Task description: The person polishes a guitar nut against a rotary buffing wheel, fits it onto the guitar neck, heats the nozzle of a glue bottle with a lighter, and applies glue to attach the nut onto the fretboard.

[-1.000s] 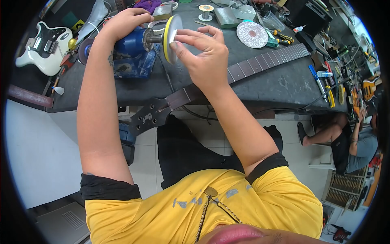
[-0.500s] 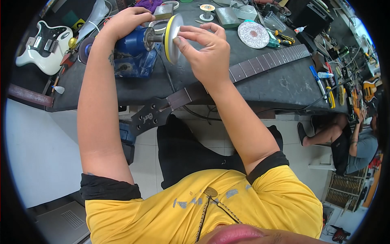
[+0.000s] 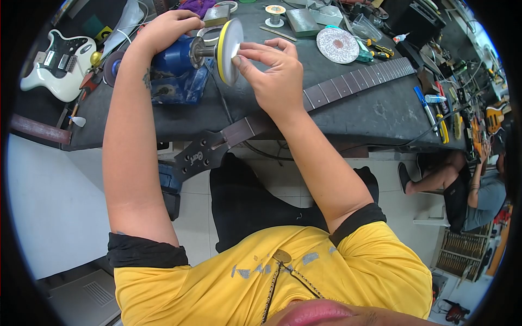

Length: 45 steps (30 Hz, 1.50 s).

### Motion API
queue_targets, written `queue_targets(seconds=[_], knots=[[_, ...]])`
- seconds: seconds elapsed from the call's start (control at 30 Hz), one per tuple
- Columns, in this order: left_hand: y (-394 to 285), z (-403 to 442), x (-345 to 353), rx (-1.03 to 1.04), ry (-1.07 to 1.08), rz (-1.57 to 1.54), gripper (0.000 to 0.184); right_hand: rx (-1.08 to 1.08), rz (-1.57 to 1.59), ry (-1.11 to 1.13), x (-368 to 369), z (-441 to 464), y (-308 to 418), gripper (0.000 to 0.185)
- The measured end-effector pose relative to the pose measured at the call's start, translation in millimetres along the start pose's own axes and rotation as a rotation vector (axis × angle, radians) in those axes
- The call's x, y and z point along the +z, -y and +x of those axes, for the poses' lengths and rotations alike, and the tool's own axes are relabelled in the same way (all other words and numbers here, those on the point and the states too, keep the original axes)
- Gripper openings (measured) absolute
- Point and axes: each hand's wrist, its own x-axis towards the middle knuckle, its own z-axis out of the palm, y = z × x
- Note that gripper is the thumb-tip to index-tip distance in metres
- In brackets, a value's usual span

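My left hand (image 3: pixel 169 31) lies over the top of a blue bench grinder (image 3: pixel 173 64), fingers stretched out beside a metal block (image 3: pixel 216 16). On the grinder's right end is a pale disc with a yellow edge (image 3: pixel 230 52). My right hand (image 3: pixel 273 73) is at the disc's outer face, thumb and fingertips close together in a pinch. Whatever sits between those fingertips is too small to make out. A dark guitar neck (image 3: pixel 340 87) crosses the bench under my right wrist, its black headstock (image 3: pixel 200 157) hanging over the front edge.
A white guitar body (image 3: pixel 61 73) lies at the left. Further back are a solder spool (image 3: pixel 275 16), a round speckled disc (image 3: pixel 337 45) and a metal block (image 3: pixel 303 23). Pens (image 3: pixel 425 108) and cables lie at the right. Another person (image 3: pixel 478 198) sits beyond.
My right hand has shifted slightly left and down at the disc. The disc has tilted or shifted a little. My left hand stays nearly still on the grinder.
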Motion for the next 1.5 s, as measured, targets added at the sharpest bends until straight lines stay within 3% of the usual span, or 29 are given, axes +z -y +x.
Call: queue_targets(seconds=[1.17,1.5], knots=[[-4,-4,1,-0.007,-0.024,0.008,0.057,-0.008,0.047,-0.024,6,3,-12,0.018],[-3,-4,0,0.013,-0.026,0.009,0.057,-0.093,0.008,-0.013,-3,-5,3,0.017]])
